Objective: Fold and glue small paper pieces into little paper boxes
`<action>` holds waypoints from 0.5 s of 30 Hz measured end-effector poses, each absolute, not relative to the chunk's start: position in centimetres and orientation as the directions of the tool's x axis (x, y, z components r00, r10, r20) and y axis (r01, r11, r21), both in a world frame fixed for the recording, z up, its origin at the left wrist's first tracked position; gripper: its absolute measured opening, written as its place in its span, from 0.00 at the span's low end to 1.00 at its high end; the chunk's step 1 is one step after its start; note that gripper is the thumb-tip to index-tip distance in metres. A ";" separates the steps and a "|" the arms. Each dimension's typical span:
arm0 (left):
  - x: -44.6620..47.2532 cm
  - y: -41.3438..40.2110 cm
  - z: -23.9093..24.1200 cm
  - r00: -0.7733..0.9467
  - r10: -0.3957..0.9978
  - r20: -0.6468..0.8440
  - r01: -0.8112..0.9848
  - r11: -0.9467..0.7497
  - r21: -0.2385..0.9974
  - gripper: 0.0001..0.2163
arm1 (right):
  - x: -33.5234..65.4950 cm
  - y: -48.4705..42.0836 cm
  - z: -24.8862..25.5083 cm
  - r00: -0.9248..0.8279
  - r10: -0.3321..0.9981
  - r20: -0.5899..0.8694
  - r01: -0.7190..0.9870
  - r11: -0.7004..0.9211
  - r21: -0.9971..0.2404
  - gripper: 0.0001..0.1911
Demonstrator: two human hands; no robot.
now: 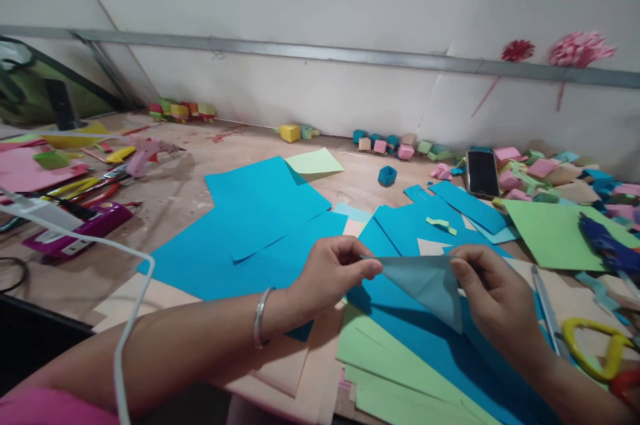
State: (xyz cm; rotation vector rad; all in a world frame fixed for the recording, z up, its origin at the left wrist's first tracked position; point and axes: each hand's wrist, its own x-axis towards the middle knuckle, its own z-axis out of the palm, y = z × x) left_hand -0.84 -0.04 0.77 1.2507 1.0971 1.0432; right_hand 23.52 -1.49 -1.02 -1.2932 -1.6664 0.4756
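Between my two hands a folded piece of blue-grey paper [425, 282] is held up, its top edge level and its lower corner hanging down at the right. My left hand [335, 272] pinches the pointed left end between thumb and fingertips. At the top right corner, my right hand [493, 285] grips the same paper with thumb and bent fingers. Blue paper sheets [260, 212] lie on the table to the left and beneath. Light green sheets [395, 358] are stacked below the hands. A small blue paper box [387, 176] stands farther back.
Scissors with yellow handles [595, 348] lie at the right, near a blue glue gun [605, 242]. A phone [483, 174] rests beside heaped paper cubes [543, 167]. At the left are a pink glue gun [147, 155], a purple power strip [80, 232] and a white cable [133, 318].
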 end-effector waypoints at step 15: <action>-2.1 0.5 1.7 0.539 0.837 -0.093 0.048 0.081 0.996 0.14 | 22.7 -2.2 0.2 -0.149 0.923 0.355 0.532 0.378 -0.758 0.11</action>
